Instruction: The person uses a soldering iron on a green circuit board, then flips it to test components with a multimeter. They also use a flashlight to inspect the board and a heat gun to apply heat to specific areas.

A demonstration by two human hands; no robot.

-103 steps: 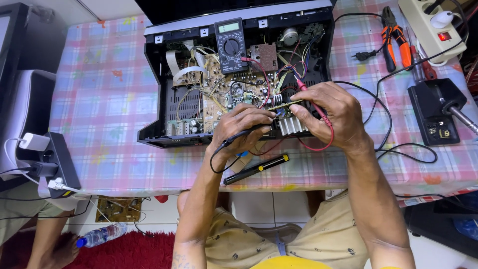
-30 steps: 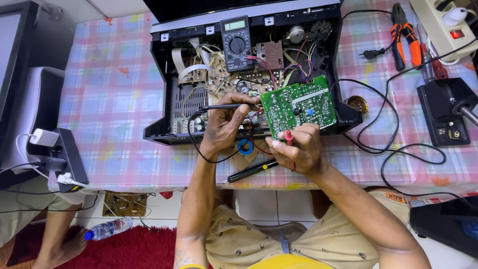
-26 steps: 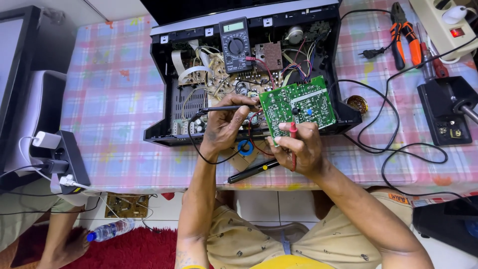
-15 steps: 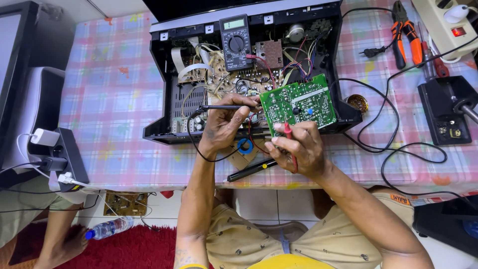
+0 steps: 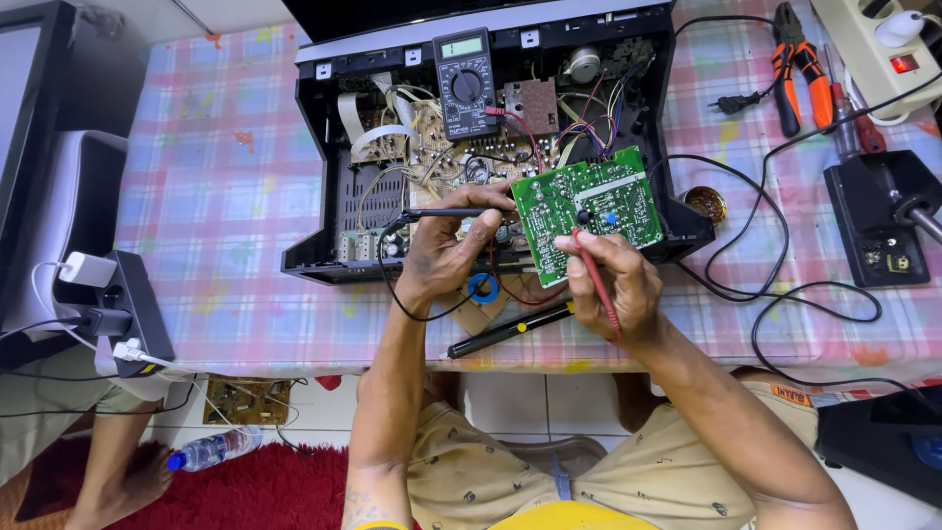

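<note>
Head view: the left hand (image 5: 446,257) pinches a black probe (image 5: 446,212), the right hand (image 5: 613,285) grips a red probe (image 5: 592,280) on the green circuit board (image 5: 589,201); the testing needs steady tips.

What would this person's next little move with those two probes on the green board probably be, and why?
Probably glance up at the multimeter: the right hand presses the red probe onto the green circuit board, and the left hand holds the black probe at the board's edge.

Glossy green circuit board (image 5: 587,201), matt black plastic casing (image 5: 324,177), checked cloth table cover (image 5: 211,196).
</note>
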